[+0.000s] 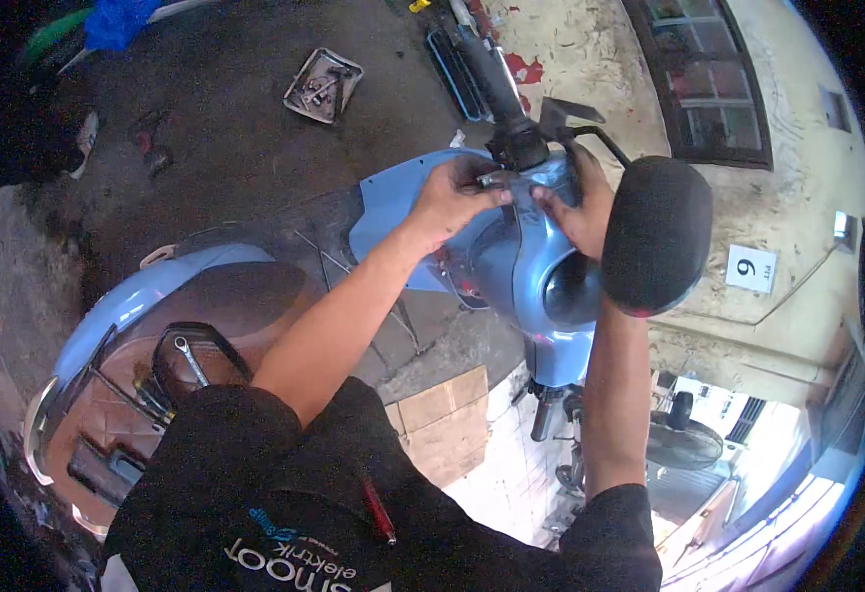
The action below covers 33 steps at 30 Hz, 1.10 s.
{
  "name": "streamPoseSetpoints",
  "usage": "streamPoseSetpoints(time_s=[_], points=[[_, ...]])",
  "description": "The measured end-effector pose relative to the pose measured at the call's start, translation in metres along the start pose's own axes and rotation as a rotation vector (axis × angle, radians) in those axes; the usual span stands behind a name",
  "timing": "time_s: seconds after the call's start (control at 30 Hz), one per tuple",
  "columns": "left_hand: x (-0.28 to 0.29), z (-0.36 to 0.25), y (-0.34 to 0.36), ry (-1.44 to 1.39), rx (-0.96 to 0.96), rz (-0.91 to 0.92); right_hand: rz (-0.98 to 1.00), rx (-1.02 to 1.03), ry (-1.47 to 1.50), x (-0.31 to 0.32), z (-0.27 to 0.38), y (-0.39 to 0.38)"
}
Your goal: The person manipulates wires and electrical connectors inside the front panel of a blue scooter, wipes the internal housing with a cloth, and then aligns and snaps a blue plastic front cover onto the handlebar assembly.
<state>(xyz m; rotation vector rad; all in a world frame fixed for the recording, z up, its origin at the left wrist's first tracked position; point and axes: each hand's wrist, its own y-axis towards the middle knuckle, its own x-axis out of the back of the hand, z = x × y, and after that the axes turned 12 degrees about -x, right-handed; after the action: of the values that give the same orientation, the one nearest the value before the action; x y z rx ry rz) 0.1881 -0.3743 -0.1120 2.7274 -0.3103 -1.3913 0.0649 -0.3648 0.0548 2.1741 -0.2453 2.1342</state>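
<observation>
A light-blue scooter stands across the view, and both my hands are at its blue handlebar cover (pixel 528 252). My left hand (pixel 457 202) is closed on the cover's edge just below the black handlebar grip (pixel 494 87), thumb on top and fingers partly hidden. My right hand (pixel 587 212) clasps the same cover from the other side, its thumb near the left one and its fingers wrapped over the far edge. A dark round panel (pixel 570 291) sits in the cover. The black mirror (pixel 657 237) hides part of my right wrist.
A combination wrench (pixel 190 360) and other tools lie on the brown seat (pixel 235 301). On the dark floor rests a metal tray (pixel 324 87) with small parts. Flattened cardboard (pixel 442 424) and a fan (pixel 684 439) are nearby. A stained wall (pixel 600 59) borders the scooter.
</observation>
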Motion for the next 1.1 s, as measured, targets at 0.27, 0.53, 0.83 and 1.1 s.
streamPoseSetpoints(time_s=[0.27, 0.53, 0.83, 1.1], points=[[-0.020, 0.001, 0.002, 0.293, -0.084, -0.140, -0.228, 0.125, -0.113, 0.021, 0.022, -0.014], [-0.026, -0.004, -0.007, 0.395, -0.024, -0.098, -0.416, -0.278, -0.517, -0.071, -0.021, 0.008], [-0.047, 0.001, -0.015, 0.440, -0.170, -0.184, -0.675, -0.095, 0.188, -0.090, -0.060, 0.005], [-0.035, 0.013, -0.020, 0.453, -0.078, -0.162, -0.914, -0.012, 0.422, -0.090, 0.016, -0.079]])
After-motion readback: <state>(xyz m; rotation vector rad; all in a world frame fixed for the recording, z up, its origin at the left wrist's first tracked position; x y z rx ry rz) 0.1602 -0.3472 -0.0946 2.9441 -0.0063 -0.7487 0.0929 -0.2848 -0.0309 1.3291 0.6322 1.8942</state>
